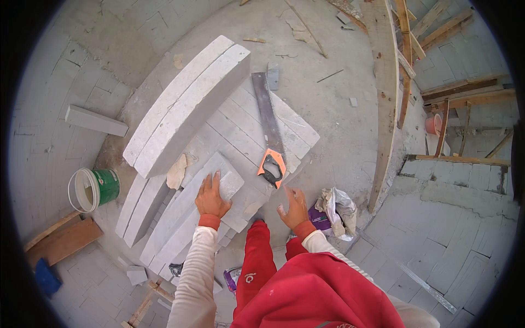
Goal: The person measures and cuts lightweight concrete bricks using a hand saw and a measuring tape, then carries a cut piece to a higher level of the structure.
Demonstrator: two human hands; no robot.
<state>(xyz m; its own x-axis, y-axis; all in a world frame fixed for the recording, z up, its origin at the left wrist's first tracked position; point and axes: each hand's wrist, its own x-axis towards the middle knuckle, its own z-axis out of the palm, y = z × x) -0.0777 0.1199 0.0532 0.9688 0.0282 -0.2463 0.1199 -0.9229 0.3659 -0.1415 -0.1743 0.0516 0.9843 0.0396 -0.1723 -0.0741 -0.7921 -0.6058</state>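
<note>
My left hand (213,198) rests with spread fingers on a long pale block (191,202) atop the stacked blocks. To its right, my right hand (295,208) hangs open, just below and right of the handle of a hand saw (270,167). The saw, with a dark blade and orange-black handle, lies on the block stack (235,134). Two thick, long blocks (188,106) stand on edge at the upper left of the stack. A small grey piece (272,76) sits beside the blade's tip.
A green-and-white bucket (101,187) is at left, near wooden boards (74,243). A crumpled sack (339,213) lies right of my legs. A long timber (383,109) and other lumber run along the right. Block walls (71,76) surround the floor.
</note>
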